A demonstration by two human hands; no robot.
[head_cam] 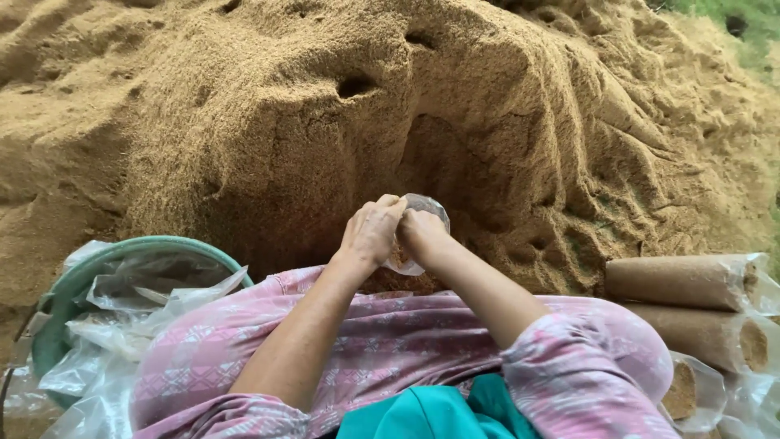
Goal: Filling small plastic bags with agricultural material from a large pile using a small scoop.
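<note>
Closest to the camera is the person's lap, covered in pink patterned cloth [390, 341], with a bit of teal cloth [431, 415] at the very bottom. Both arms reach forward from pink sleeves.

Past the knees, the two hands meet on a small clear plastic bag [424, 213]. The left hand [372, 232] is curled around the left side of the bag, with its fingers bent over the top edge. The right hand [420, 234] is closed on the bag from the right and holds it too. The bag has some brown sawdust in it (only a little of it shows between the hands). It sits just above the lap, right in front of the big pile.

On the left side sits a green tub [57, 305] full of empty clear bags [138, 297], crumpled up. On the right side lie filled bags [691, 283], packed tight into brown log shapes and stacked one on another.

Behind it all rises the big sawdust pile [325, 106], tan and lumpy, with a scooped-out hollow just behind the hands. Far off in the top right corner is a patch of green grass [743, 20].
</note>
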